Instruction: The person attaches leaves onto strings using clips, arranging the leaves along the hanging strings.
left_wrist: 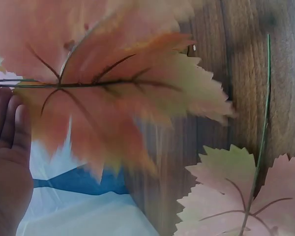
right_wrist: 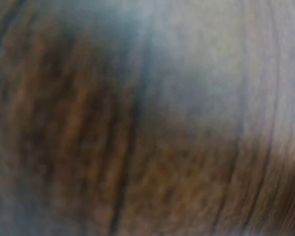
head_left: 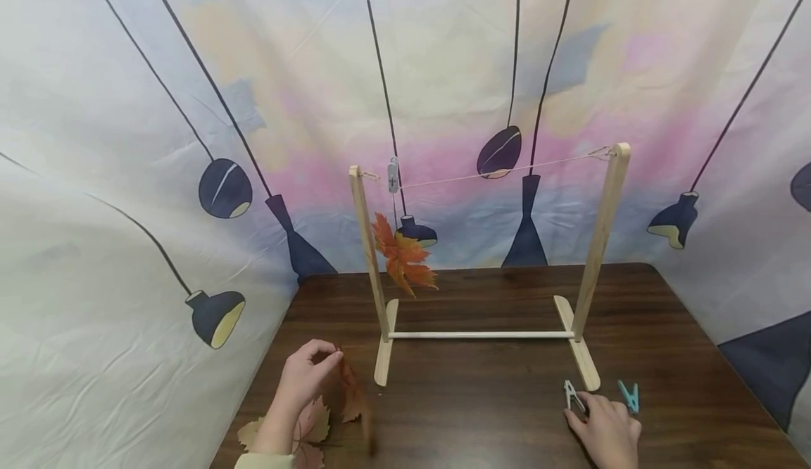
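My left hand [head_left: 300, 377] pinches the stem of an orange-red maple leaf [head_left: 352, 395], which hangs down over the table's left side. In the left wrist view that leaf [left_wrist: 123, 98] spreads out from the fingertips. Below it lie paler pink and green leaves [head_left: 313, 420], partly hidden by the forearm. On the right, my right hand [head_left: 607, 430] holds a white clothespin [head_left: 569, 393] between thumb and fingers, low over the table. Just beyond that hand lies a teal clothespin [head_left: 630, 396]. The right wrist view has only blurred tabletop.
A wooden stand [head_left: 598, 258] with a string [head_left: 481, 175] between its posts stands mid-table. Near the left post, a grey clothespin [head_left: 393, 175] is on the string, an orange maple leaf [head_left: 405, 258] hanging below. A patterned cloth [head_left: 443, 67] rises behind the brown table [head_left: 481, 384].
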Available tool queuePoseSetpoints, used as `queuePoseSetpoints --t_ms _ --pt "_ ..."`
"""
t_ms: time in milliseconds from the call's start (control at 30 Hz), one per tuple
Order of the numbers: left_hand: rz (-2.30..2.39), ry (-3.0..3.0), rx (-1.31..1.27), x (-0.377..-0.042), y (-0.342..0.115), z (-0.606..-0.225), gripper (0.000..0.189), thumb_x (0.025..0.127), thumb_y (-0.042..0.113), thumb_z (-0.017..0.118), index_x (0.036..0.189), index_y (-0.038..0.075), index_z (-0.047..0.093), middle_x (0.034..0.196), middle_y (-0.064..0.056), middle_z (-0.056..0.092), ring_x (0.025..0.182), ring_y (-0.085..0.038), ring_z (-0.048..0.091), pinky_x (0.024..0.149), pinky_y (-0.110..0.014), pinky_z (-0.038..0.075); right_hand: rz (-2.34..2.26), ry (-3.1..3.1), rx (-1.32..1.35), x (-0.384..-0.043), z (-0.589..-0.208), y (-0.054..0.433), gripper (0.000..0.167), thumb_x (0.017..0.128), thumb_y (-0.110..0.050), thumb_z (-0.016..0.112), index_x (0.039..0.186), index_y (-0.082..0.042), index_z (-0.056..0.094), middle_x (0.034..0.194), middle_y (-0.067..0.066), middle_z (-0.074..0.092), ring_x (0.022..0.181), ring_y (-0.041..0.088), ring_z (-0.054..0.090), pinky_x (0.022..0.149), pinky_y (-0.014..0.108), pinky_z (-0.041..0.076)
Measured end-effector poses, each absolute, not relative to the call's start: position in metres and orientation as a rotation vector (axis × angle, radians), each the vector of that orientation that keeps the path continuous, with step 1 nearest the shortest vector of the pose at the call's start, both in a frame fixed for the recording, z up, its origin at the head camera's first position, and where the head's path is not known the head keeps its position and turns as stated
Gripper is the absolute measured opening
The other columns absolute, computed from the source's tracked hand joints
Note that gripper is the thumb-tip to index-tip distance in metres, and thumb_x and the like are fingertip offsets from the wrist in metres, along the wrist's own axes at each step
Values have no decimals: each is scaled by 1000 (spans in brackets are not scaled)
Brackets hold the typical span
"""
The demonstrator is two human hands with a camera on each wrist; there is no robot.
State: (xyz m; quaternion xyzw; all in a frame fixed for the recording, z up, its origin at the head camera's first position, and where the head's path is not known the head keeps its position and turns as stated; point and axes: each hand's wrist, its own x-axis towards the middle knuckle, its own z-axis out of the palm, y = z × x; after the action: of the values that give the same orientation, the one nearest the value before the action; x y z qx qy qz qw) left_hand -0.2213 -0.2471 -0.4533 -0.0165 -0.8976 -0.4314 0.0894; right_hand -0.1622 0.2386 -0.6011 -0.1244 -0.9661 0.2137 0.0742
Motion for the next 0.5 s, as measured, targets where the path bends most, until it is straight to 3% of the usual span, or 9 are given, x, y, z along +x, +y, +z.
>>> queuePoseSetpoints --t_ms 267,500 --pt "-1236 -2631 -82 -225 -250 -452 6 87 18 67 90 13 66 89 1 64 84 -19 58 71 -31 48 667 -2898 -354 -161 -599 239 44 75 -32 75 107 -3 65 88 8 64 91 39 50 70 58 33" --pt "-1131 -2591 -177 -225 -249 -451 8 88 13 66 95 12 69 91 4 63 83 -10 57 70 -29 48 676 -2889 -361 -161 -601 238 44 76 -29 74 109 -2 64 89 9 63 91 38 49 71 58 32"
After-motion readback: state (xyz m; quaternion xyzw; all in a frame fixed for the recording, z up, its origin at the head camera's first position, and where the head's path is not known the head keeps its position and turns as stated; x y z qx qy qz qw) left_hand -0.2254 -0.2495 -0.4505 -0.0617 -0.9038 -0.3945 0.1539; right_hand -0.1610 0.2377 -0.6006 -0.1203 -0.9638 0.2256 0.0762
